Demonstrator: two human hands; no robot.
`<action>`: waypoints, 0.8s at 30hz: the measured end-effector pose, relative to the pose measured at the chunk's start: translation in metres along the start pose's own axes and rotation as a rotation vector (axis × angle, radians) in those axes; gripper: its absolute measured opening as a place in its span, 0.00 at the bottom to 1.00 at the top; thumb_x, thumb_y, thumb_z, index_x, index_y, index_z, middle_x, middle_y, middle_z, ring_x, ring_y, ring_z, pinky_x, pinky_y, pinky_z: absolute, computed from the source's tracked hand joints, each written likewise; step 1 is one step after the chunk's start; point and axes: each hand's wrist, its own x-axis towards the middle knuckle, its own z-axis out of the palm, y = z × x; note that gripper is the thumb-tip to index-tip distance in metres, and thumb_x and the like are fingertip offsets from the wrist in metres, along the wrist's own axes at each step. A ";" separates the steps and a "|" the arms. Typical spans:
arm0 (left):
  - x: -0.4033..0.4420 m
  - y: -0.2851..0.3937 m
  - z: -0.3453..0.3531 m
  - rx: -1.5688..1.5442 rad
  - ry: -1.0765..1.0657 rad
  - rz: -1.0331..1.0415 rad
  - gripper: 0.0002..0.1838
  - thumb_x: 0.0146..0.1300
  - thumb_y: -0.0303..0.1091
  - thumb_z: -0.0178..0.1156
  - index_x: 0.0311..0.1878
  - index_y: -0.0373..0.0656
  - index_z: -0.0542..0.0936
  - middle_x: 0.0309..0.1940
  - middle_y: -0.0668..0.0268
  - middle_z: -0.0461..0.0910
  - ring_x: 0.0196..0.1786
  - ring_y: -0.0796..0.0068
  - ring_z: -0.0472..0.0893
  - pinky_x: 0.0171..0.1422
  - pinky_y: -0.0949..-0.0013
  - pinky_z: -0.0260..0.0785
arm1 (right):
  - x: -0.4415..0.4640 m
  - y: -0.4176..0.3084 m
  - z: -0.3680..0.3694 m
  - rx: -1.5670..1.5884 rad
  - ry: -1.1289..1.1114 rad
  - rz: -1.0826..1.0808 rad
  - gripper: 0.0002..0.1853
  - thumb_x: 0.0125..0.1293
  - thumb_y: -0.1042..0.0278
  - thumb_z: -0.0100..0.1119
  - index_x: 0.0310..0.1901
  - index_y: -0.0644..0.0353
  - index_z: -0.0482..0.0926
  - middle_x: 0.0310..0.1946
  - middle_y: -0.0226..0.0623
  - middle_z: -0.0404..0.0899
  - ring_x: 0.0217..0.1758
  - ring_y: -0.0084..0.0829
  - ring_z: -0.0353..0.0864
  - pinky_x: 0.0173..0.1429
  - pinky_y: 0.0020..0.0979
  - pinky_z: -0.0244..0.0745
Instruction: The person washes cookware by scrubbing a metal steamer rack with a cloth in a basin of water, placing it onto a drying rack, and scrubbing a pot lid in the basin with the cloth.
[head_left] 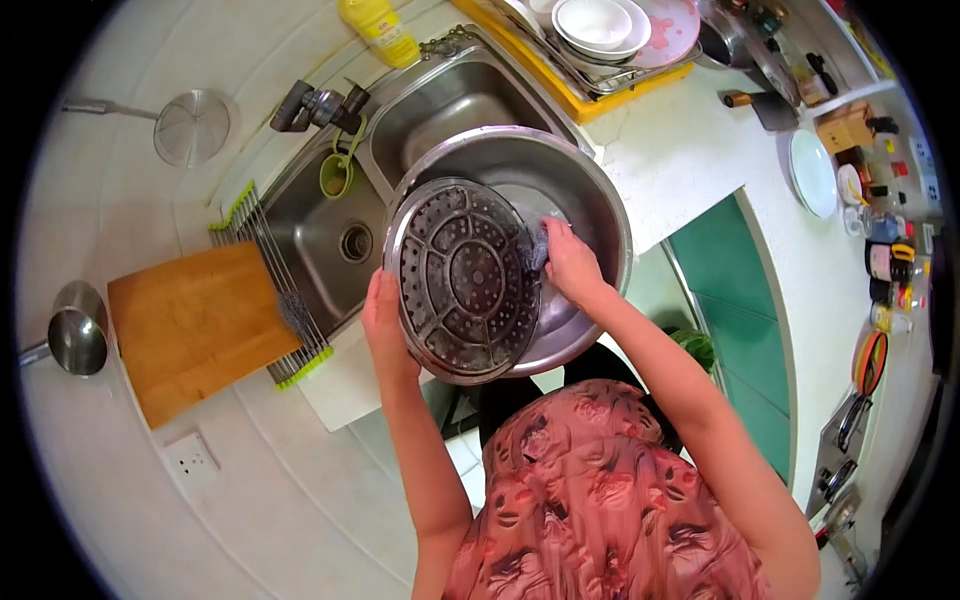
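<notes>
A round metal steamer rack point(476, 280), pierced with many small holes, is tilted inside a large steel basin point(590, 210). My left hand point(386, 320) grips the rack's left edge, fingers closed at the rim. In my right hand point(572, 262) is a grey scouring pad point(537, 247), pressed against the rack's right edge. Part of the pad is hidden under my fingers. The basin rests over the front of the double sink point(470, 90), and a little water seems to lie in its bottom.
A wooden cutting board point(200, 320) lies left on a roll-up drying rack point(262, 235), with another scouring pad point(294, 312) nearby. A green strainer point(337, 175) hangs by the faucet point(325, 108). A yellow bottle point(380, 35) and a dish rack with bowls point(595, 25) stand behind.
</notes>
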 end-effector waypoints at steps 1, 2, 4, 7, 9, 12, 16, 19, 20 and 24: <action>0.006 -0.002 -0.003 -0.016 -0.012 -0.019 0.24 0.76 0.43 0.55 0.65 0.34 0.71 0.56 0.63 0.80 0.54 0.75 0.80 0.60 0.69 0.73 | -0.001 0.002 0.002 -0.001 0.008 -0.037 0.29 0.51 0.81 0.65 0.57 0.61 0.68 0.52 0.50 0.72 0.52 0.56 0.79 0.53 0.50 0.78; 0.012 -0.004 -0.006 -0.031 -0.027 -0.036 0.24 0.76 0.44 0.55 0.65 0.35 0.71 0.56 0.63 0.79 0.54 0.75 0.80 0.60 0.69 0.73 | -0.002 0.003 0.004 -0.004 0.018 -0.073 0.29 0.51 0.81 0.65 0.56 0.59 0.68 0.51 0.50 0.72 0.51 0.56 0.79 0.52 0.50 0.79; 0.020 -0.010 -0.014 -0.080 -0.077 -0.052 0.26 0.77 0.47 0.53 0.68 0.36 0.70 0.59 0.61 0.79 0.57 0.71 0.80 0.62 0.65 0.74 | -0.005 0.000 0.004 0.014 0.076 -0.028 0.25 0.51 0.79 0.67 0.53 0.59 0.73 0.48 0.49 0.76 0.49 0.55 0.81 0.52 0.49 0.79; 0.030 -0.009 -0.027 -0.196 -0.156 -0.162 0.29 0.78 0.50 0.50 0.70 0.36 0.68 0.64 0.57 0.76 0.61 0.64 0.80 0.66 0.60 0.73 | -0.004 -0.005 0.014 0.203 0.163 0.150 0.18 0.52 0.77 0.69 0.46 0.60 0.79 0.43 0.48 0.81 0.45 0.52 0.83 0.51 0.46 0.79; 0.033 -0.008 -0.033 -0.215 -0.226 -0.157 0.29 0.78 0.50 0.50 0.70 0.35 0.68 0.64 0.57 0.76 0.61 0.64 0.79 0.66 0.59 0.73 | -0.005 -0.027 0.010 0.434 0.242 0.276 0.10 0.54 0.74 0.71 0.39 0.62 0.84 0.36 0.47 0.85 0.41 0.46 0.86 0.48 0.40 0.80; 0.036 -0.016 -0.041 -0.246 -0.259 -0.202 0.29 0.80 0.52 0.44 0.71 0.40 0.68 0.66 0.59 0.75 0.64 0.62 0.77 0.70 0.56 0.70 | -0.019 -0.096 0.004 0.642 0.276 0.218 0.14 0.55 0.74 0.72 0.45 0.58 0.84 0.41 0.42 0.85 0.41 0.40 0.86 0.48 0.37 0.80; 0.035 -0.023 -0.040 -0.226 -0.344 -0.154 0.30 0.80 0.53 0.43 0.71 0.39 0.67 0.65 0.59 0.75 0.64 0.63 0.77 0.70 0.55 0.69 | -0.033 -0.162 0.020 0.733 0.317 -0.004 0.16 0.51 0.79 0.71 0.43 0.58 0.82 0.43 0.40 0.80 0.49 0.43 0.82 0.55 0.35 0.77; 0.029 -0.019 -0.035 -0.111 -0.299 -0.097 0.32 0.79 0.56 0.44 0.71 0.37 0.66 0.64 0.56 0.75 0.63 0.62 0.77 0.69 0.55 0.71 | -0.015 -0.132 0.044 0.608 0.562 0.140 0.14 0.51 0.82 0.67 0.41 0.60 0.82 0.42 0.43 0.81 0.47 0.46 0.82 0.52 0.38 0.77; 0.029 -0.020 -0.037 -0.100 -0.280 -0.100 0.33 0.79 0.56 0.45 0.71 0.36 0.66 0.64 0.56 0.75 0.63 0.62 0.78 0.68 0.55 0.71 | -0.008 -0.116 0.048 0.609 0.600 0.212 0.14 0.52 0.81 0.67 0.42 0.60 0.82 0.42 0.44 0.82 0.47 0.46 0.83 0.51 0.38 0.77; 0.029 -0.019 -0.036 -0.090 -0.272 -0.083 0.33 0.78 0.56 0.47 0.70 0.35 0.66 0.63 0.55 0.76 0.61 0.62 0.79 0.67 0.56 0.72 | -0.003 -0.118 0.034 0.735 0.600 0.194 0.18 0.53 0.79 0.68 0.48 0.57 0.84 0.42 0.42 0.84 0.48 0.44 0.84 0.53 0.39 0.77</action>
